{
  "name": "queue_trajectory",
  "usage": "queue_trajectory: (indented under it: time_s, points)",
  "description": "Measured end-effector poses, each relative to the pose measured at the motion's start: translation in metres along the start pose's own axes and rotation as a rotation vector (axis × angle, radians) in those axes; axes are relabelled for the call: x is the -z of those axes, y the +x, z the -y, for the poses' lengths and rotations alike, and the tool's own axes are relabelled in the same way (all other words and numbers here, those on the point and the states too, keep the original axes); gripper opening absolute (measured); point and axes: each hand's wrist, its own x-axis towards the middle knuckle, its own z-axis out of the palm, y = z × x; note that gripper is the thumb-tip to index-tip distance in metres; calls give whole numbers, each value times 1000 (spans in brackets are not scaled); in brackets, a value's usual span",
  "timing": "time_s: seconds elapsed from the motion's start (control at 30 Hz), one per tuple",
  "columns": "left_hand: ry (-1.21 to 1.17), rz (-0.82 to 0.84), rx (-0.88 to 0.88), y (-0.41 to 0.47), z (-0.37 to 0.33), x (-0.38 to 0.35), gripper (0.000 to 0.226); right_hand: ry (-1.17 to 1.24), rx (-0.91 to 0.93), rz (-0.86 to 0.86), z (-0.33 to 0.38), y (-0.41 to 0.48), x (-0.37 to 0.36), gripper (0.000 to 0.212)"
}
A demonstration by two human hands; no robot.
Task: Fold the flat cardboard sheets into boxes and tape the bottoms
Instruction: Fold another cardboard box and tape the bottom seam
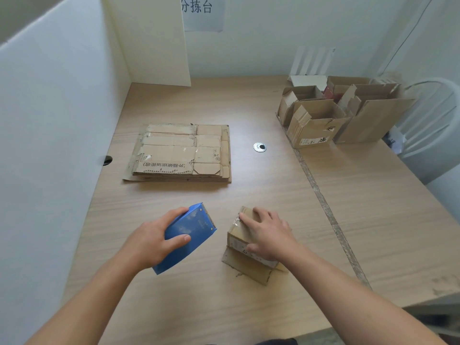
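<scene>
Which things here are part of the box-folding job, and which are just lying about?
Job: tape dispenser in left hand; small box under right hand; stack of flat sheets; folded boxes far right.
Lying about: wall sign; metal disc; white chair.

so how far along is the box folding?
Done: several folded boxes stand at the table's far right. In hand: the right hand presses tape down on an upturned small box, while the left hand grips the blue tape dispenser. Left: a stack of flat cardboard sheets mid-table, not yet folded.
</scene>
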Motion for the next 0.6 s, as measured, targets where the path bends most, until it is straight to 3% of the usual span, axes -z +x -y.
queue_trajectory:
  time_s: [0.17,0.3,0.4,0.6]
  points:
    - [-21,-9,-15,1,6,-3,63,-211,124,-6,-11,1,1,80]
    - [-23,-30,-31,3,8,-4,61,8,23,-50,-9,-8,0,64]
    - [-19,-42,-46,4,8,-6,60,158,-91,-174,2,-11,-6,66]
    - [16,-54,-121,-1,-1,-13,60,115,-104,-296,10,-10,-20,45]
